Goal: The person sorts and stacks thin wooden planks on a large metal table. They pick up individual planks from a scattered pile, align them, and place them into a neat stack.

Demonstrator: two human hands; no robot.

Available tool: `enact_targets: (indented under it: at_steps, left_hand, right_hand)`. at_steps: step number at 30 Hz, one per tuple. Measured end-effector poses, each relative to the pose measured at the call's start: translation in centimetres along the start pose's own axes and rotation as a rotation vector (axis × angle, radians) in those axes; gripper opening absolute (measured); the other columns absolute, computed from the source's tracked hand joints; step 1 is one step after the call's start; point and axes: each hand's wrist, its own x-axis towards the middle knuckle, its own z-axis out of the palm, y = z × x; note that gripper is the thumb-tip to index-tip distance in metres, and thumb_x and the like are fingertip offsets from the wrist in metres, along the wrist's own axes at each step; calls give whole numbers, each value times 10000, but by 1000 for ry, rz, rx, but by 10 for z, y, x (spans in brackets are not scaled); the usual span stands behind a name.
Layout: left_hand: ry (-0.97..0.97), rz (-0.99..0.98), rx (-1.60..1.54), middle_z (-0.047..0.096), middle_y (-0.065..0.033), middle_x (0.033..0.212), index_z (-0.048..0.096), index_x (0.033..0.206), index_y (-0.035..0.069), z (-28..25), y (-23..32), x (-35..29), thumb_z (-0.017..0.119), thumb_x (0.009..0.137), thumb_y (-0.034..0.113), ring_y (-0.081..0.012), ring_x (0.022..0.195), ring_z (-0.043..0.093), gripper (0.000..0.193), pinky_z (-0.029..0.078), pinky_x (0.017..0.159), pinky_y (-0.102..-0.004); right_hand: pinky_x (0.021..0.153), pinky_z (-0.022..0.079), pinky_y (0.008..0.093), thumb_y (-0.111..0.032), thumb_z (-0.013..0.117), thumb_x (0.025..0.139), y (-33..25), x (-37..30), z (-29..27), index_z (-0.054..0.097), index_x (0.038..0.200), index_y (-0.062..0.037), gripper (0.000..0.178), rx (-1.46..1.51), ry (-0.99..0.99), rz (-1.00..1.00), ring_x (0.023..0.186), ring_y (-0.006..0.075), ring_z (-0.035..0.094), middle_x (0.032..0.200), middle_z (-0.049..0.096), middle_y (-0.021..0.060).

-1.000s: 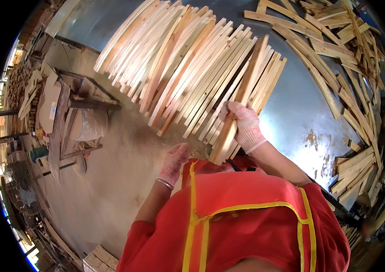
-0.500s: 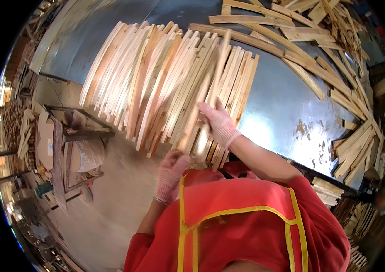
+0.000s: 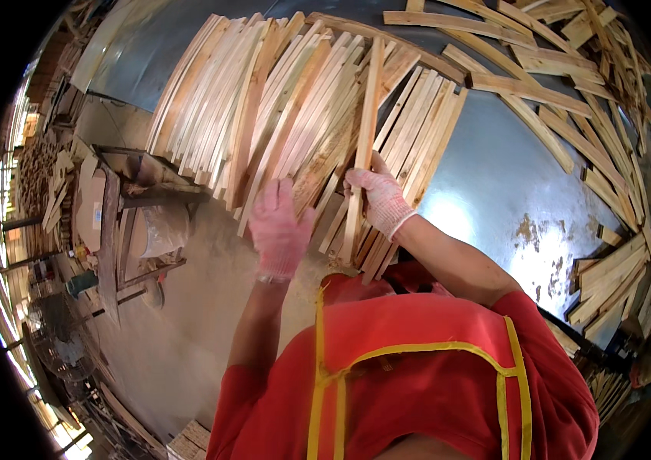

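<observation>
A: Quick one, where's the piece?

B: I've got the wooden strip [image 3: 368, 115] in the right hand [image 3: 381, 196], over the row of strips [image 3: 210, 100], near end toward the red apron [image 3: 417, 330]. Thumb and fingers pinch it below the middle

A: And the left hand [image 3: 279, 230]?

B: Fingers spread, palm down, by the near ends of the row. I can't tell if it touches wood

A: Containers?

B: I see a translucent plastic bag [image 3: 165, 230] at the wooden stand [image 3: 110, 245], off left. Can't make out what's in it

A: Materials?

B: Strips are pale, long, narrow, square-edged, some faintly curved, side by side with uneven ends. A broader, darker board [image 3: 325, 157] slants among them, grain showing. Table [image 3: 460, 169] is smooth grey metal, brown blotches, strong glare at the near right

A: Anything in the way?

B: One board [image 3: 440, 64] lies crosswise by the row's far ends. The glove hides part of the held strip from me. Loose pile [image 3: 532, 93] at the right, boards crossing every which way, shorter pieces [image 3: 609, 284] heaped near the table's right edge. Bare grey-brown floor [image 3: 187, 307] at the left, under the left forearm
</observation>
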Motion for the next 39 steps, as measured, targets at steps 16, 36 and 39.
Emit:
enact_targets:
  at_steps: [16,36,39]
  left_hand:
    - [-275,53,-759,710,-189,1249,578,1448,-17,-1,59,-45,735,993,246,-259,1184,679,548,528,1015,-351]
    - [-749,-1349,-1881,704,-132,1220,574,1362,9,13,61,-144,703,1040,225,-250,1047,723,409,614,931,-437]
    - [-925,-1118,-1962,692,-157,1255,542,1408,-11,-31,52,-121,710,1027,165,-270,1076,731,452,619,934,-448]
  right_hand:
    - [904,595,356,-250,733,972,-121,-62,-35,712,1196,-10,329,-1826,161,-811,1026,238,733,1072,755,144]
    - [889,591,313,-290,849,913,-24,-112,-63,242,1622,107,1013,-471,157,-25,1068,247,712,1235,715,179]
    - [791,596,314,-286,852,890,5,-95,-38,137,1654,82,1109,-240,178,48,886,190,671,1190,661,143]
